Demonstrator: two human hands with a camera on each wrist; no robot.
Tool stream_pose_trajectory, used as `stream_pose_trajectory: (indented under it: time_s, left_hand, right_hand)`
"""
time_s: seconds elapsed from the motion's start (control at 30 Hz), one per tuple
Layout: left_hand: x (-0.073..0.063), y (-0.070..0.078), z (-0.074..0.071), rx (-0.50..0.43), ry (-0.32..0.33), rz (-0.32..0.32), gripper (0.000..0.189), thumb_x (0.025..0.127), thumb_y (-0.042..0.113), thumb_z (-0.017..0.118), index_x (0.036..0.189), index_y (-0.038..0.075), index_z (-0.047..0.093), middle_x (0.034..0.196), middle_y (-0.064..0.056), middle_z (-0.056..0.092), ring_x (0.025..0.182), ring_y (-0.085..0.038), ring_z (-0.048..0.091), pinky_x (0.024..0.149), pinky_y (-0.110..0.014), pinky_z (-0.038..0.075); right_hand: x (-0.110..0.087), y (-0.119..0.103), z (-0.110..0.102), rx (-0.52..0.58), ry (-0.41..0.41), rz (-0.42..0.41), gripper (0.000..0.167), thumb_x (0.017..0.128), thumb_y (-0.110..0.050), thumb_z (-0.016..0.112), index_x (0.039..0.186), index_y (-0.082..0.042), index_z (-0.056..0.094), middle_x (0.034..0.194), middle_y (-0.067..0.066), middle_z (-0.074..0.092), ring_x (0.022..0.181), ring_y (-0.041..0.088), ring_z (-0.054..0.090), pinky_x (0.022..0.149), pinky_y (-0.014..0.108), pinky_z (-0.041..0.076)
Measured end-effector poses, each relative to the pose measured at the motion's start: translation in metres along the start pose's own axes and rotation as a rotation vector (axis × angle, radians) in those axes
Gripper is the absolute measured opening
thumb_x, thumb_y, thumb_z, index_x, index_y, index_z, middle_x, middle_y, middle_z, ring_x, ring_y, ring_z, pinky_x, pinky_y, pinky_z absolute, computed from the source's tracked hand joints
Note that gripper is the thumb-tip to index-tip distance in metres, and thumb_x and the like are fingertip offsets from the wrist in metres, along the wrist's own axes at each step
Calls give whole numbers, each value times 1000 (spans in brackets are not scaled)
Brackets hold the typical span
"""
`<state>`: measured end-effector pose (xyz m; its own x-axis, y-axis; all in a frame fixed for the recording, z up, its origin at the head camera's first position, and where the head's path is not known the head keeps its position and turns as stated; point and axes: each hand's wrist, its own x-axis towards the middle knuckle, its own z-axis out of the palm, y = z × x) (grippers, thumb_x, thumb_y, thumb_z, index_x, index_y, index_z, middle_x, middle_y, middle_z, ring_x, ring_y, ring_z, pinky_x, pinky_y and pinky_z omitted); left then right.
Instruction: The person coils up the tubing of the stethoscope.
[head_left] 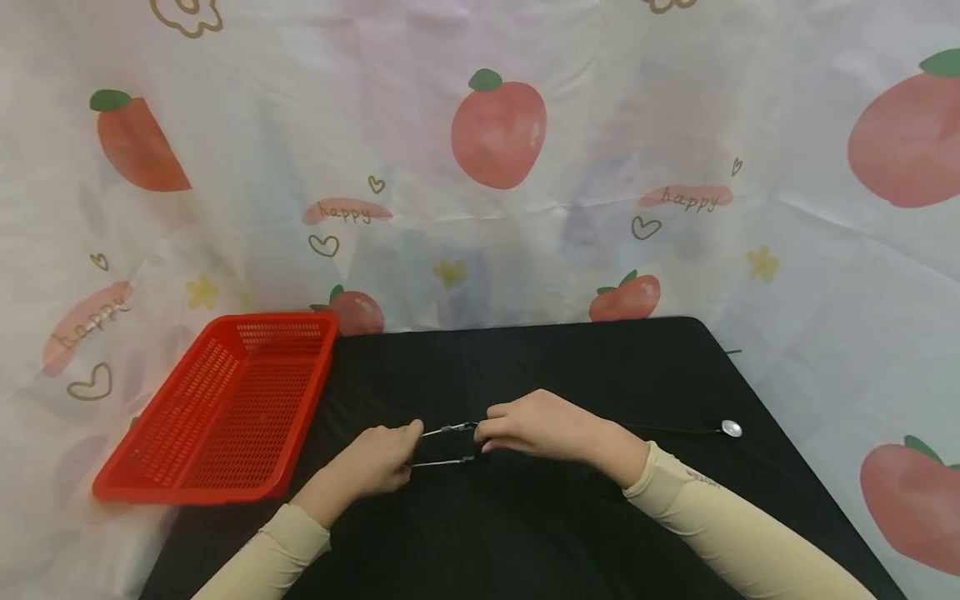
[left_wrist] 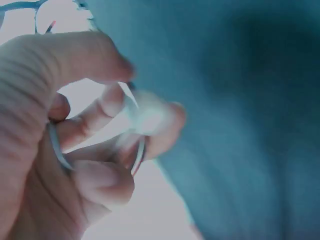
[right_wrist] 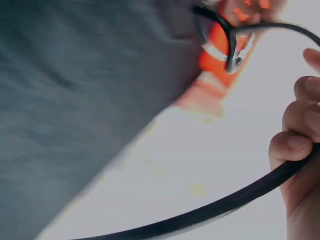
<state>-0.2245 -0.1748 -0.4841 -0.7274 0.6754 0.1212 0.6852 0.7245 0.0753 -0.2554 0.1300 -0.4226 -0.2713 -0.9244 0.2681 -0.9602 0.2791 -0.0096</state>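
A stethoscope stretches between both hands and across the black table. My left hand (head_left: 378,458) grips the ends of its two metal ear tubes (head_left: 442,462). In the left wrist view, curved metal pieces (left_wrist: 57,147) show among the curled, partly blurred fingers (left_wrist: 102,180). My right hand (head_left: 543,429) holds the black tubing near where it meets the metal tubes. The right wrist view shows fingers (right_wrist: 295,145) curled round the thick black tubing (right_wrist: 215,202), and the forked part (right_wrist: 231,35) beyond. The round silver chest piece (head_left: 731,428) lies to the right on the table.
A red perforated plastic basket (head_left: 309,417) stands at the table's left side. The black-covered table (head_left: 585,533) extends under both arms. Behind it hangs a pale curtain (head_left: 420,267) printed with fruit, flowers and hearts.
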Motion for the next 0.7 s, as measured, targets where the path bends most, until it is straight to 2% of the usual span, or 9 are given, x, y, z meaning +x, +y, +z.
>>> stream_pose_trajectory:
  time_s: [0.07,0.1,0.17,0.27,0.37,0.43,0.53,0.6,0.7]
  left_hand:
    - [6,26,-21,13,5,62,33,87,8,74,97,14,43,75,7,44,48,-7,37,46,-23,33]
    - [9,39,-33,24,9,91,31,89,8,75,99,14,45,77,6,46,48,-6,38,46,-23,34]
    - [12,63,-53,62,41,157,31,88,8,77,100,15,49,83,6,51,51,-5,41,48,-21,35]
    - [9,87,-80,119,100,246,41,77,8,88,98,17,54,88,9,54,57,-2,43,52,-18,35]
    - [2,101,-100,142,187,306,51,64,4,92,89,18,50,83,11,48,58,-2,37,52,-16,28]
    - [-2,107,-111,147,247,328,53,59,0,88,85,19,46,78,10,42,57,-3,34,51,-16,22]
    - [-7,113,-124,153,319,331,55,53,-3,84,83,18,43,77,9,39,56,-5,33,52,-17,19]
    - [-9,116,-130,153,351,315,53,55,-5,82,82,18,43,76,8,40,56,-5,35,51,-17,18]
    - [-11,118,-133,138,397,272,48,68,2,87,81,18,44,74,8,41,53,-4,36,50,-15,17]
  right_hand:
    - [6,-7,-18,23,24,-76,14,103,-40,61,109,-30,69,87,-17,57,63,-7,48,61,10,40]
    - [9,-10,-27,77,26,-93,14,104,-39,60,109,-30,68,87,-18,57,63,-8,47,62,10,39]
    - [14,-15,-44,227,28,-118,13,105,-36,59,108,-28,68,89,-17,59,68,-9,47,66,10,42]
    - [20,-17,-63,513,27,-102,15,106,-31,55,104,-24,68,89,-12,60,73,-5,48,70,15,45]
    - [24,-18,-71,737,40,-94,23,106,-33,49,98,-18,66,84,-4,59,73,1,48,70,22,45]
    - [26,-19,-69,830,53,-102,32,107,-37,44,95,-15,64,80,0,56,71,3,45,67,24,43]
    - [29,-21,-65,914,80,-131,40,107,-42,40,92,-12,63,75,3,53,65,4,43,62,23,41]
    - [31,-23,-61,958,106,-141,43,107,-44,40,91,-11,63,73,4,52,63,6,43,59,23,40]
    - [32,-26,-54,1020,143,-137,45,107,-45,40,88,-11,62,70,5,49,59,12,41,55,25,38]
